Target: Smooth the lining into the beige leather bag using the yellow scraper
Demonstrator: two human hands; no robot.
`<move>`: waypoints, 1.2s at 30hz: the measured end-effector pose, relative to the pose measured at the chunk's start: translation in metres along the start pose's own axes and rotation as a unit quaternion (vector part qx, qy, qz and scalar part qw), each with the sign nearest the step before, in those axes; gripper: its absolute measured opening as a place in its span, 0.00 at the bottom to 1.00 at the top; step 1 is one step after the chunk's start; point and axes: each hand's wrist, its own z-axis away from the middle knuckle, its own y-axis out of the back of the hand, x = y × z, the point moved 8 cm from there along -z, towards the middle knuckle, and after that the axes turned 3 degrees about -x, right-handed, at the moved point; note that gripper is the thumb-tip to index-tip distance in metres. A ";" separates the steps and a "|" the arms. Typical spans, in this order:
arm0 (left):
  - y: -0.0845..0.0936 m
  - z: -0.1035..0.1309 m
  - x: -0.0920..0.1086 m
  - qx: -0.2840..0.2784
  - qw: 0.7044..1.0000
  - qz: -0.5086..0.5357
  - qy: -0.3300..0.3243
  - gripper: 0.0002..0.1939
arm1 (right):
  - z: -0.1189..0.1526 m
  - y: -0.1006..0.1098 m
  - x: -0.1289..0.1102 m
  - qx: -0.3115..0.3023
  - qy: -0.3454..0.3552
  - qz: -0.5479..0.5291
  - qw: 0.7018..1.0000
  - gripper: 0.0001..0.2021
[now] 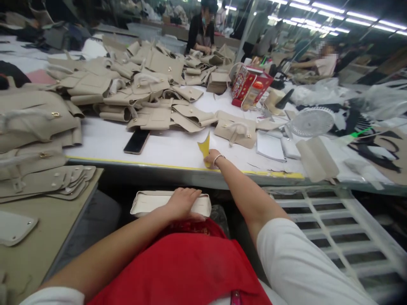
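Note:
My left hand (184,203) lies over a cream, box-shaped bag piece (149,202) at my lap, its fingers across the top and the thumb along the near side. At the front edge of the worktable, my right hand (213,157) is closed around a thin yellow piece with a notched, curved top (204,146). What that yellow piece is made of I cannot tell. Left of it, a dark phone (136,141) lies on the white tabletop. A beige bag panel with gold hardware (235,129) sits just beyond my right hand.
Heaped beige bag parts (149,84) cover the far table. A red box (252,87), white notepad (271,146) and round fan (312,120) stand to the right. A slatted white rack (333,224) is at lower right, a side table (34,245) at left. A person (202,31) works opposite.

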 end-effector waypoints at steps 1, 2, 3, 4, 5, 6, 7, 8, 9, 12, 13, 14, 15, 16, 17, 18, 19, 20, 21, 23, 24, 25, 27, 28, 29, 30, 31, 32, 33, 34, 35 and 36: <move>0.000 -0.003 0.001 -0.007 1.000 0.000 -0.002 0.45 | 0.007 -0.001 0.001 -0.005 0.014 -0.021 1.000 0.09; 0.000 -0.005 0.002 -0.015 1.000 0.002 -0.005 0.45 | 0.016 -0.001 0.003 -0.013 0.029 -0.045 0.999 0.07; 0.000 -0.006 0.002 -0.023 1.000 0.007 -0.007 0.44 | 0.028 -0.001 0.008 -0.021 0.041 -0.069 0.997 0.06; 0.000 -0.007 0.002 -0.032 0.999 0.013 -0.008 0.43 | 0.043 0.000 0.016 -0.029 0.052 -0.089 0.994 0.05; 0.001 -0.008 0.002 -0.039 0.999 0.020 -0.008 0.43 | 0.060 0.002 0.026 -0.040 0.062 -0.115 0.991 0.06; 0.001 -0.007 0.001 -0.044 0.999 0.027 -0.008 0.42 | 0.080 0.003 0.039 -0.053 0.068 -0.139 0.987 0.06; 0.002 -0.007 0.001 -0.048 0.998 0.034 -0.007 0.42 | 0.101 0.005 0.052 -0.069 0.073 -0.168 0.981 0.07; 0.003 -0.006 0.000 -0.049 0.998 0.041 -0.006 0.42 | 0.122 0.005 0.066 -0.095 0.075 -0.225 0.967 0.08; 0.004 -0.006 0.000 -0.051 0.998 0.048 -0.005 0.42 | 0.143 0.002 0.081 -0.125 0.064 -0.270 0.952 0.11; 0.006 -0.006 -0.003 -0.059 0.995 0.082 -0.001 0.39 | 0.192 -0.013 0.121 -0.186 0.002 -0.288 0.939 0.18; 0.006 -0.008 -0.006 -0.060 0.993 0.105 0.013 0.36 | 0.202 -0.022 0.128 -0.203 -0.012 -0.266 0.942 0.19; 0.006 -0.010 -0.011 -0.058 0.989 0.133 0.035 0.33 | 0.208 -0.030 0.132 -0.217 -0.021 -0.240 0.946 0.20; 0.006 -0.013 -0.017 -0.053 0.983 0.165 0.061 0.30 | 0.209 -0.039 0.132 -0.228 -0.023 -0.213 0.950 0.21; 0.006 -0.017 -0.022 -0.044 0.975 0.201 0.086 0.28 | 0.208 -0.047 0.129 -0.236 -0.022 -0.187 0.953 0.22; 0.005 -0.021 -0.027 -0.035 0.964 0.242 0.102 0.26 | 0.204 -0.053 0.123 -0.238 -0.018 -0.162 0.957 0.23; 0.004 -0.026 -0.030 -0.027 0.952 0.286 0.110 0.25 | 0.198 -0.057 0.115 -0.237 -0.007 -0.136 0.962 0.23; 0.003 -0.031 -0.032 -0.020 0.937 0.331 0.111 0.24 | 0.192 -0.059 0.104 -0.230 0.008 -0.105 0.967 0.23; 0.001 -0.035 -0.034 -0.014 0.920 0.375 0.112 0.24 | 0.185 -0.058 0.092 -0.218 0.027 -0.070 0.973 0.22; -0.001 -0.039 -0.036 -0.011 0.903 0.414 0.116 0.24 | 0.179 -0.056 0.079 -0.202 0.048 -0.030 0.978 0.21; -0.004 -0.044 -0.042 -0.005 0.881 0.454 0.132 0.24 | 0.170 -0.047 0.054 -0.164 0.086 0.051 0.981 0.20; -0.004 -0.045 -0.044 -0.003 0.873 0.467 0.139 0.25 | 0.169 -0.042 0.044 -0.146 0.098 0.082 0.981 0.20; -0.005 -0.045 -0.046 -0.008 0.861 0.488 0.144 0.27 | 0.169 -0.037 0.037 -0.128 0.103 0.106 0.981 0.20; -0.008 -0.045 -0.047 -0.036 0.810 0.564 0.155 0.30 | 0.174 -0.028 0.031 -0.106 0.109 0.120 0.981 0.22; -0.009 -0.044 -0.047 -0.051 0.775 0.609 0.161 0.31 | 0.180 -0.026 0.032 -0.107 0.112 0.112 0.982 0.22; -0.011 -0.044 -0.045 -0.065 0.741 0.648 0.164 0.31 | 0.186 -0.025 0.035 -0.117 0.117 0.098 0.981 0.21; -0.012 -0.044 -0.042 -0.076 0.717 0.674 0.161 0.30 | 0.192 -0.026 0.041 -0.130 0.119 0.081 0.981 0.21; -0.011 -0.046 -0.038 -0.083 0.710 0.683 0.148 0.29 | 0.198 -0.028 0.048 -0.143 0.119 0.065 0.980 0.21; -0.010 -0.049 -0.033 -0.090 0.715 0.682 0.127 0.27 | 0.203 -0.030 0.056 -0.152 0.112 0.050 0.981 0.21; -0.008 -0.051 -0.025 -0.097 0.725 0.675 0.103 0.24 | 0.207 -0.032 0.065 -0.153 0.099 0.037 0.983 0.21; -0.007 -0.054 -0.017 -0.102 0.736 0.664 0.082 0.22 | 0.209 -0.034 0.073 -0.150 0.088 0.023 0.985 0.21; -0.005 -0.057 -0.010 -0.101 0.751 0.650 0.064 0.21 | 0.211 -0.036 0.078 -0.144 0.080 0.008 0.986 0.19; -0.002 -0.059 -0.003 -0.092 0.768 0.631 0.052 0.20 | 0.212 -0.039 0.081 -0.135 0.077 -0.010 0.988 0.18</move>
